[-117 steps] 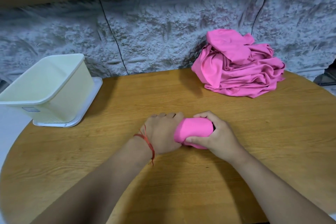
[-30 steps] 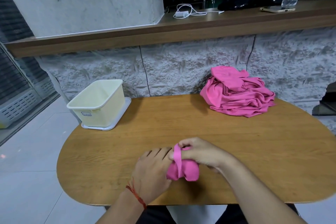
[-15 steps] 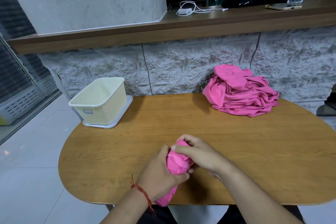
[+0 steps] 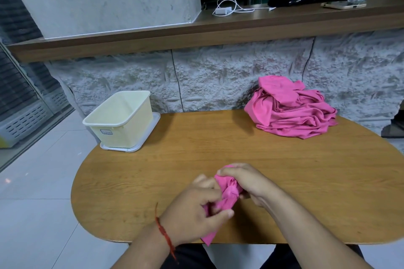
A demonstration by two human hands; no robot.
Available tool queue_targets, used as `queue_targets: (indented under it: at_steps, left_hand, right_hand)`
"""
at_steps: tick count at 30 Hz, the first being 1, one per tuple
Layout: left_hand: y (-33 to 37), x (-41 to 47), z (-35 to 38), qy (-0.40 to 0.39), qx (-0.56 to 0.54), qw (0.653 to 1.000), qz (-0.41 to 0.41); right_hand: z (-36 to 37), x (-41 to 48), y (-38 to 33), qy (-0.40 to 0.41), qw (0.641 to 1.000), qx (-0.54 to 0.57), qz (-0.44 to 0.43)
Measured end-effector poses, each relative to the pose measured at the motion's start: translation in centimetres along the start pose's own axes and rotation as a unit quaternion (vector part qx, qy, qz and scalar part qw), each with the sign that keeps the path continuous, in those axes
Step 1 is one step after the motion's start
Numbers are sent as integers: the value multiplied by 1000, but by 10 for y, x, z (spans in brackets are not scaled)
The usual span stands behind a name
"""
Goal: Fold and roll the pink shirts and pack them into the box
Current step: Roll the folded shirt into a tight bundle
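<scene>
A rolled pink shirt point(image 4: 227, 194) is held just above the near edge of the wooden table point(image 4: 284, 170). My left hand point(image 4: 194, 212) pinches its lower end, from which a loose tail hangs past the table edge. My right hand point(image 4: 242, 179) curls over the upper end of the roll. A heap of unfolded pink shirts point(image 4: 290, 109) lies at the back right of the table. The cream plastic box point(image 4: 122, 118) stands at the back left on its white lid, and nothing shows inside it.
A rough stone wall rises right behind the table, with a wooden ledge point(image 4: 218, 28) above it carrying a charger cable, a phone and a water bottle. Tiled floor lies to the left. Bare tabletop stretches between the box, the heap and my hands.
The tight roll on the table has been lifted and worked at one end; a loose tail now hangs from my left hand. The view has pulled back and up.
</scene>
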State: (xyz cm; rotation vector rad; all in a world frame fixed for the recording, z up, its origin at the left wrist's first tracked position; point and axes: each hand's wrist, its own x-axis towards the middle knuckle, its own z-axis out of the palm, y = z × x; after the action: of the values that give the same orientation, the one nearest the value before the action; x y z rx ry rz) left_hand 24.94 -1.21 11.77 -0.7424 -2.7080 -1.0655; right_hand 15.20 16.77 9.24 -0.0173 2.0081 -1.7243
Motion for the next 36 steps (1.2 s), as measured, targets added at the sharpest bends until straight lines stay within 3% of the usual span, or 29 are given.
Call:
queue_targets:
  at_steps: [5,8,10,12,13,15,18,21,23,30,36]
  left_hand:
    - [14,2,6,-85,203,971,88]
    - [6,-7,2,-66,194,972,115]
    - [-3,-12,-7,41,78,996,2]
    - [-16,-15,-14,194,-18,968,-159]
    - [-20,-18,-14,244,-16,950,-194]
    - [-16,-21,-10,277,41,947,-159]
    - [-1,-16,9,247,60,964,-79]
    - [0,2,30,222,4,970,-99]
    - [-4,13,34,232,-36,966,-108]
    - [-11,31,24,278,-46,958,-61]
    - [-13,37,8,263,181,947,24]
  right_hand:
    - [0,1,2,-2,998,-57,11]
    - [-12,-1,4,11,999,-37,19]
    - [-23,-1,2,40,999,-6,30]
    - [-31,0,-1,75,995,43,57]
    - [-32,0,-3,87,990,82,74]
    - [-30,0,-7,90,972,195,90]
    - [-16,-4,-13,72,926,357,94]
    - [1,-11,-19,50,871,478,106]
    - [10,-16,-22,39,854,508,108]
    - [32,-27,-21,-8,866,494,79]
    - [45,-32,-17,9,871,489,53]
